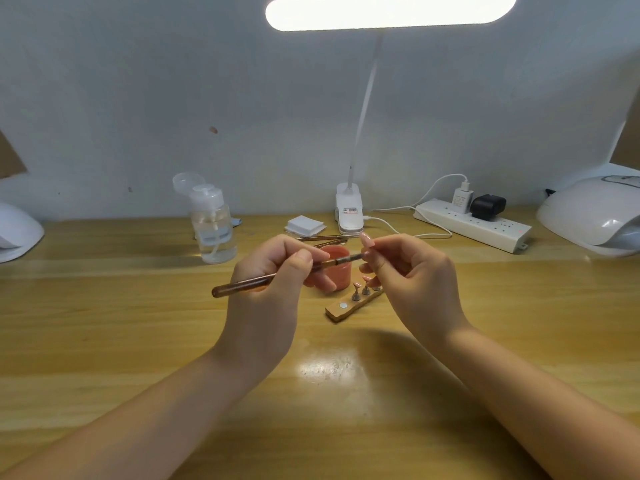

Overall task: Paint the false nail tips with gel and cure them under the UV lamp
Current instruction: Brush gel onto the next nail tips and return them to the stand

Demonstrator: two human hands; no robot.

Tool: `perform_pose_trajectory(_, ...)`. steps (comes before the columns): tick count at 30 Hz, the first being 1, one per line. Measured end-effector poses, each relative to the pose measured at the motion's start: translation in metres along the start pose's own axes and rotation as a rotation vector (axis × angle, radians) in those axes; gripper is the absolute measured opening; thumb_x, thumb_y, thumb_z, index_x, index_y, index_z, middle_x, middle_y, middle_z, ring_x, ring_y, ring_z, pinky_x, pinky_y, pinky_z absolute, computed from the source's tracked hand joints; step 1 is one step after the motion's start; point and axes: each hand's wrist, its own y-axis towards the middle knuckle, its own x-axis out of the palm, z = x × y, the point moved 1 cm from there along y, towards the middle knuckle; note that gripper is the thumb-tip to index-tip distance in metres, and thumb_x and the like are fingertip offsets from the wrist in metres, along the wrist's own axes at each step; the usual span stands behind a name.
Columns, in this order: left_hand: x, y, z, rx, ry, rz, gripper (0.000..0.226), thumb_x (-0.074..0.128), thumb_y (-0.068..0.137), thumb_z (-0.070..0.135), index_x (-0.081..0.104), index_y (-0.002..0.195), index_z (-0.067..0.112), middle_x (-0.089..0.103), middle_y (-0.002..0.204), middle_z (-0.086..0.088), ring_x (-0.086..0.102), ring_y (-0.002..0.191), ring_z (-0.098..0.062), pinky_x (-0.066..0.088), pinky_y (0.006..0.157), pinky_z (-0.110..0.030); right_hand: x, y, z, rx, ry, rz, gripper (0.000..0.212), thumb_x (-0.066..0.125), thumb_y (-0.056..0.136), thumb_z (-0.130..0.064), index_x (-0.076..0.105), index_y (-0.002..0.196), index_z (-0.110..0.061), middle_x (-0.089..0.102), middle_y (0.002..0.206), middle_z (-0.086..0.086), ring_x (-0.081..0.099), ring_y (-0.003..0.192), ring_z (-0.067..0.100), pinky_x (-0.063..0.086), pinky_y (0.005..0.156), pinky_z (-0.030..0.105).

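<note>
The left hand (277, 268) grips a long brown wooden-handled gel brush (273, 277), its axis running rightward, bristles meeting the pale pink false nail tip (366, 241). The right hand (412, 271) pinches that tip's stand, directly opposite the brush.

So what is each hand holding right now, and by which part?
The left hand grips the brush around the middle of its handle. The right hand pinches a small stand below the nail tip it carries; the exact contact is hidden.

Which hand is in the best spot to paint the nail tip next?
Left. The left hand grips the brush, bristles already at the nail tip pinched by the right hand.
</note>
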Motion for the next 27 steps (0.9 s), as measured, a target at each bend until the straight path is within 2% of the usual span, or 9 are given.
perform_pose_trajectory(7,0.0037,-0.0025,0.0002,0.071,0.055,-0.039,0.016,0.054,0.095,0.02,0.068,0.101,0.014,0.074,0.086,0.009,0.067,0.08,0.001,0.047,0.068,-0.008,0.0004,-0.0003,-0.0028,0.04,0.064,0.016,0.008,0.069,0.086,-0.01,0.07,0.093,-0.013,0.072,0.075,0.001,0.07,0.066,0.016,0.059,0.062,0.036)
perform_pose_trajectory(11,0.0034,-0.0062,-0.0014,0.088,0.066,-0.077,0.013,0.055,0.093,0.016,0.068,0.093,0.014,0.073,0.083,0.007,0.068,0.079,-0.003,0.049,0.068,-0.009,0.0009,0.0003,-0.0037,0.059,0.096,0.016,0.005,0.069,0.087,-0.011,0.07,0.09,-0.015,0.072,0.075,0.001,0.07,0.065,0.016,0.059,0.061,0.029)
perform_pose_trajectory(13,0.0023,-0.0061,-0.0009,0.102,0.06,-0.065,0.015,0.053,0.089,0.022,0.066,0.087,0.016,0.071,0.078,0.006,0.068,0.077,-0.006,0.049,0.068,-0.011,0.0009,0.0003,-0.0039,0.072,0.106,0.017,0.005,0.068,0.087,-0.012,0.069,0.089,-0.017,0.072,0.074,0.001,0.07,0.064,0.016,0.059,0.06,0.028)
perform_pose_trajectory(19,0.003,-0.0052,0.0008,0.14,0.108,-0.079,0.016,0.053,0.093,0.016,0.068,0.099,0.017,0.072,0.089,0.009,0.067,0.081,0.001,0.048,0.069,-0.007,0.0007,0.0002,-0.0037,0.071,0.132,0.017,0.008,0.069,0.087,-0.009,0.07,0.092,-0.015,0.072,0.075,0.002,0.07,0.066,0.016,0.058,0.06,0.026)
perform_pose_trajectory(24,0.0019,-0.0046,-0.0003,0.138,0.074,-0.082,0.018,0.051,0.087,0.025,0.066,0.087,0.016,0.07,0.079,0.01,0.068,0.078,-0.007,0.048,0.069,-0.011,0.0008,0.001,-0.0021,0.087,0.131,0.02,0.006,0.069,0.087,-0.012,0.069,0.089,-0.017,0.072,0.074,0.002,0.07,0.065,0.016,0.059,0.06,0.029)
perform_pose_trajectory(27,0.0003,-0.0034,-0.0011,0.141,0.097,-0.05,0.017,0.051,0.091,0.024,0.065,0.091,0.016,0.071,0.081,0.012,0.068,0.08,-0.006,0.048,0.07,-0.01,0.0004,0.001,-0.002,0.085,0.141,0.025,0.009,0.07,0.086,-0.011,0.069,0.089,-0.02,0.072,0.073,0.0,0.07,0.064,0.016,0.059,0.06,0.029)
